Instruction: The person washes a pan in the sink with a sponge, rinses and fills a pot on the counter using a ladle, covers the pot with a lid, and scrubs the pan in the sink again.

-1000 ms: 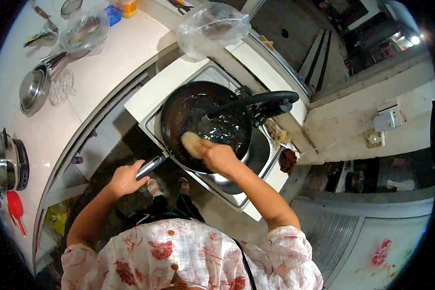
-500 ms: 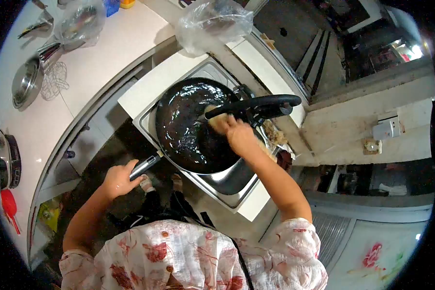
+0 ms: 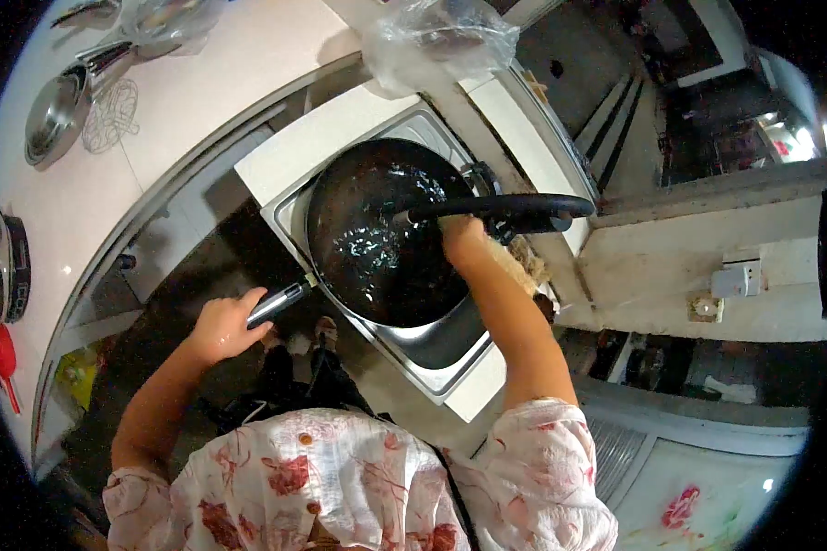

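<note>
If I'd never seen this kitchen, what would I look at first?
Probably the big dark pan, wet and shiny over the metal sink, its handle in the left hand. Next, perhaps the black tap reaching over it, then the bright red utensil at far left.

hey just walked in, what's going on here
A person in a white shirt with red floral print is at a stainless steel sink with a large round dark wok set over it. The left hand grips the wok's black and silver handle. The right hand is at the wok's far side, next to the black curved faucet; what it holds is hard to make out. The wok's inside looks wet and shiny.
</note>
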